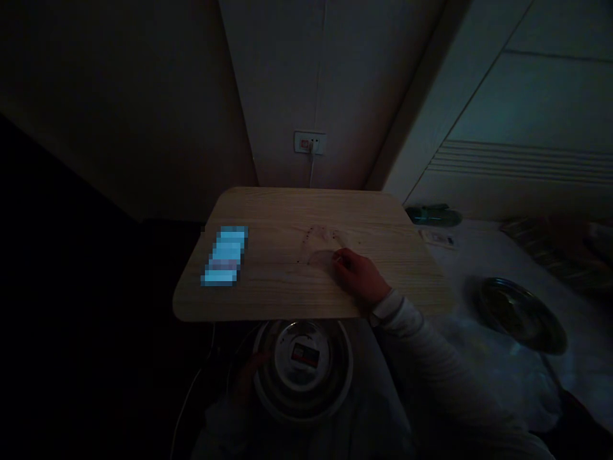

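Observation:
My right hand (357, 275) is over a light wooden tabletop (268, 211), its thumb and fingers pinched together. At the fingertips is a faint, thin, see-through patch (320, 257); whether it is a film or a wet smear I cannot make out. Small dark specks (307, 237) form a rough arc around it on the wood. Below the table's near edge, my left hand (251, 374) grips the left rim of a round metal bowl (302, 409), which rests at my lap. A dark label (305, 355) shows on the bowl's round flat middle. Dim light hides the left fingers partly.
A lit phone (225, 255) lies at the tabletop's left. On the pale surface to the right are a green bottle (435, 215), a small card or packet (437, 239) and a dark round dish (522, 316). A socket (310, 142) with a plugged cable is on the wall.

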### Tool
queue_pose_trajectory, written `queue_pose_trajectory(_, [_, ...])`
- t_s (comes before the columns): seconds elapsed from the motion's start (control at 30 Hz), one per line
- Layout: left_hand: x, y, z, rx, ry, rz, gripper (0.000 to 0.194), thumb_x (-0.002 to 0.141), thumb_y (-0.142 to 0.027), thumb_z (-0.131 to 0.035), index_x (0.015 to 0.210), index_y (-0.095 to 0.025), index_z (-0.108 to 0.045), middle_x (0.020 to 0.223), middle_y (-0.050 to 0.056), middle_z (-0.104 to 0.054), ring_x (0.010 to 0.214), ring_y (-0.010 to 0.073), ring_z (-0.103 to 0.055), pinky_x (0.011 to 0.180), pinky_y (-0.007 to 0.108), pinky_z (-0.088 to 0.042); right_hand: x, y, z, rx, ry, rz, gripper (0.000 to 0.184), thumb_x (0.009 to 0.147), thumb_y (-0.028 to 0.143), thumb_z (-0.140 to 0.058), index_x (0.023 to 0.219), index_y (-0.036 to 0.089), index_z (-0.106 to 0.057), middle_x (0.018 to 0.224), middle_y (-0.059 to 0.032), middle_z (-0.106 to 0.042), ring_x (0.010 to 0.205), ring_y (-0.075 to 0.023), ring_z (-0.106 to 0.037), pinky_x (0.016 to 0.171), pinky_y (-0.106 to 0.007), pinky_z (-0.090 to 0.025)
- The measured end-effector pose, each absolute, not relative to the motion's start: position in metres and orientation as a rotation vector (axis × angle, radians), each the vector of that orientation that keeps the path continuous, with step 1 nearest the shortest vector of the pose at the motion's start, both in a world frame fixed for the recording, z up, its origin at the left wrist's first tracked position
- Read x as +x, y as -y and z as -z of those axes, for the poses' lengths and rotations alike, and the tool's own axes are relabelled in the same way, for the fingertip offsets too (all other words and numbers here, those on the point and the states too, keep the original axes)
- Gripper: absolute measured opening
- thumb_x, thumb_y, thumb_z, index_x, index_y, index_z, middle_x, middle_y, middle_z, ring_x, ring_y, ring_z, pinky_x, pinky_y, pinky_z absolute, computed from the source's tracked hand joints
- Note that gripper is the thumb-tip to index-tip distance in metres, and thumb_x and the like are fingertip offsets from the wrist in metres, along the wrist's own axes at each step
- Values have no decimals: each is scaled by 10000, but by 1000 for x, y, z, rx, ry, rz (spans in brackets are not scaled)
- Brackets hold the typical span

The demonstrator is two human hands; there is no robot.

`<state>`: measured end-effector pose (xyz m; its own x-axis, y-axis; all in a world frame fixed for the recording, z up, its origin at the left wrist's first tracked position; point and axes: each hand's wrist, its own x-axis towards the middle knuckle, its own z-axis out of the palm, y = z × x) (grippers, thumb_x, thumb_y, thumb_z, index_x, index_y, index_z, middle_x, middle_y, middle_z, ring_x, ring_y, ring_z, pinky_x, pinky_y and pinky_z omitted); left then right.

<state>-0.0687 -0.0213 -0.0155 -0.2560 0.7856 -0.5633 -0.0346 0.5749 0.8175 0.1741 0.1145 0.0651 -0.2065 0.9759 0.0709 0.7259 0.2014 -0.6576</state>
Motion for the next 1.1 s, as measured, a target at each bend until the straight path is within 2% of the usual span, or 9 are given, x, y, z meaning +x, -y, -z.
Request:
queue_pose_trajectory(0.3, [-73, 23, 41, 559, -1547, -912, 78, 418, -321, -654, 479, -273, -654, 681, 33, -718, 949, 344, -570, 954, 440, -325, 180, -110, -65, -1510, 1997, -690, 185, 791, 268, -416, 880, 171, -546, 656, -4, -576, 597, -120, -498, 568, -233, -358])
queue_pose_trajectory(0.67, [-79, 27, 35, 599, -1558, -931, 58, 418, -305, -681, 472, -295, -659, 681, -1, -728, 901, 327, -597, 940, 408, -353, 171, -103, -69, -1484, 2035, -748, 176, 796, 252, -417, 884, 160, -538, 624, 4, -553, 566, -111, -481, 545, -223, -342])
queue_pose_trajectory(0.8, [-76, 25, 37, 539, -1508, -893, 53, 448, -323, -667, 462, -274, -654, 673, 27, -725, 911, 347, -595, 955, 447, -329, 172, -102, -69, -1469, 2013, -748, 177, 801, 265, -415, 878, 162, -536, 621, 8, -550, 559, -106, -474, 539, -218, -339])
queue_pose_trajectory(0.97, [-76, 24, 44, 539, -1491, -923, 85, 445, -310, -663, 515, -264, -680, 706, 49, -723, 967, 354, -569, 959, 442, -329, 166, -102, -64, -1437, 2069, -762, 179, 805, 247, -417, 903, 152, -532, 624, 7, -546, 558, -105, -473, 547, -220, -342])
queue_pose_trajectory(1.1, [-77, 23, 33, 531, -1545, -881, 38, 433, -313, -656, 432, -286, -629, 638, 38, -718, 924, 351, -590, 940, 456, -348, 160, -102, -58, -1393, 2115, -740, 174, 807, 233, -424, 911, 147, -533, 653, -5, -562, 592, -112, -493, 572, -224, -343])
